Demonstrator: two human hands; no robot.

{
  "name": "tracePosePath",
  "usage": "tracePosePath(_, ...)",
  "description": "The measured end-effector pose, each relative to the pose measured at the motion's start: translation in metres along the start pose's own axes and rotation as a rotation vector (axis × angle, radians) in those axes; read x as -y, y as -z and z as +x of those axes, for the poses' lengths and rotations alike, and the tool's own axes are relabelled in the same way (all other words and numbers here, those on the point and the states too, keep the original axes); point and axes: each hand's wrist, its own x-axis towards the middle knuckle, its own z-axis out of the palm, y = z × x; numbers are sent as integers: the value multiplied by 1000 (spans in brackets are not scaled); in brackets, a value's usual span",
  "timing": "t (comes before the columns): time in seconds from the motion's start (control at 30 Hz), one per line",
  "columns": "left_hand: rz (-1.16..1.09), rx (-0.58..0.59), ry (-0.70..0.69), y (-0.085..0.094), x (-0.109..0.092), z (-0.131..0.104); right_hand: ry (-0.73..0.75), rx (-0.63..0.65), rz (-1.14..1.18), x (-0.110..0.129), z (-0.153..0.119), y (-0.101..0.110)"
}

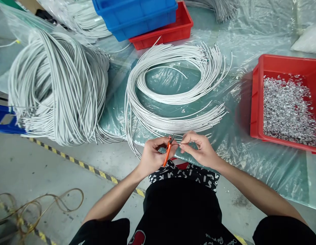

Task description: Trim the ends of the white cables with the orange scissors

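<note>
My left hand (154,153) is closed around small orange-handled cutters (168,151) at the table's front edge, their dark tips pointing up. Close beside it on the right, my right hand (198,149) pinches something thin and small between thumb and forefinger, near the cutters; its details are too small to tell. Just beyond both hands lies a loose coil of white cables (168,98), its cut ends fanned out to the right. A much larger bundle of white cables (68,85) sits at the left edge of the table.
A red bin (257,98) with many small shiny pieces (287,109) stands at the right. Blue bins (137,20) rest over another red bin (184,25) at the back. Grey cables (221,10) lie behind. Plastic film covers the green table (262,170).
</note>
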Motion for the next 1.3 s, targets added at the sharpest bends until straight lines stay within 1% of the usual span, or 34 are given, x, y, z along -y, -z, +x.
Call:
tracePosePath(0.13,10,-30,12,-4,-1,0,57,-72,-118,-1,-2,-3)
tracePosePath(0.27,-12,-58,24,-8,-1,1,157,-185,-271,-2,-4,-7)
tracePosePath(0.4,-54,-67,56,-11,-2,2,238,-253,-406,-1,-4,-9)
tracePosePath(0.57,-157,-67,111,-13,-6,5,278,-303,-492,-2,-4,-10)
tracePosePath(0.7,-188,-66,153,-14,-12,8,304,-332,-522,-3,-4,-10)
tracePosePath(0.83,-197,-61,147,-15,-13,10,336,-363,-562,-4,-3,-10)
tracePosePath(0.97,-142,-26,86,-9,-8,10,408,-366,-636,-6,-2,-9)
tracePosePath(1.03,-45,7,40,-2,-7,9,471,-345,-683,-7,-1,-8)
tracePosePath(1.13,110,86,-11,10,-13,9,563,-295,-772,-8,-1,-7)
tracePosePath(1.3,174,230,47,22,-28,13,696,-208,-905,-9,-3,-9)
